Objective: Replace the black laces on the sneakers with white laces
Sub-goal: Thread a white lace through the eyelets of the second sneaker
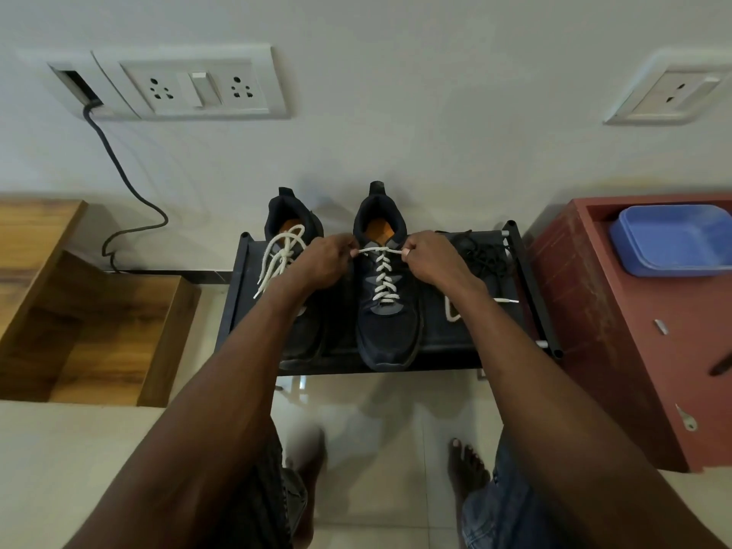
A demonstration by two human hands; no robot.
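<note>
— Laces: the white lace (383, 280) on our right sneaker (387, 295) is crossed up to the top eyelets, and we have one end in each hand, drawn out sideways across the tongue. Our left hand (323, 260) pinches its end between curled fingers; our right hand (429, 257) does the same, thumb pressed to the cord. Both sneakers stand side by side on the black rack (532, 295) against the wall.

— What could spoil it from here?

— We think uneven pulling is the main risk: if one hand tugs harder, one tail comes out short and the bow will be awkward. A hard pull might also slide the sneaker toward the rack's front edge, since nothing pins it down. And the pinches are at the very ends, so a slip would let the top crossing go slack.

— And the other one?

— The left sneaker (295, 279) already carries a white lace, tied loosely, its loops and tails hanging over the side. The black laces (481, 253) lie heaped on the rack just beyond our right hand, and a white cord (451, 311) shows past our right forearm; we'd keep both away from the knot.

— Any brand or lettering?

— None we can read. There's a pale mark on the tongue, too small to make out.
</note>
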